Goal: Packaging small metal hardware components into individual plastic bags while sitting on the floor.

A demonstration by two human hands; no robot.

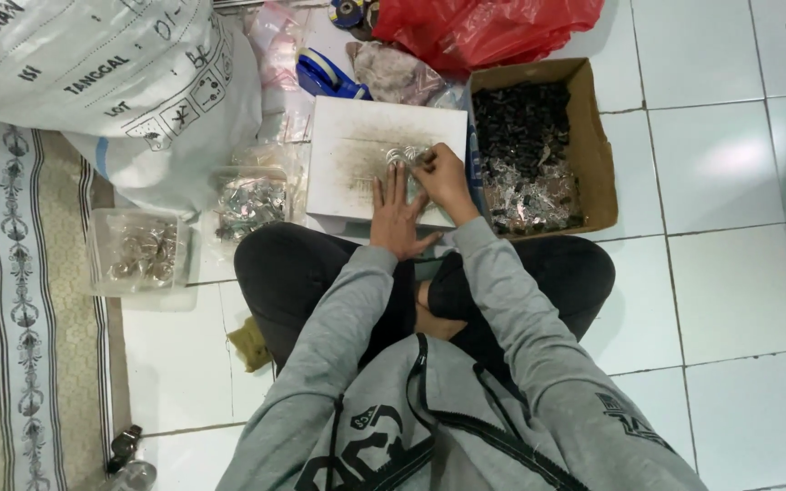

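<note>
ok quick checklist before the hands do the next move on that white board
1. Left hand flat on the white board, steadying it: ok.
2. Right hand on the small shiny pieces at the board's far edge: ok; how firm its grip is: cannot tell.
3. Cardboard box of dark and shiny parts beside the right hand, open: ok.
4. Two clear plastic tubs with metal pieces to the left, open: ok.
5. Board surface clean: not ok, it is smudged dark around the middle.

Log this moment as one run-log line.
left hand: flat on white board | right hand: pinching small shiny pieces | cardboard box: right of board
</note>
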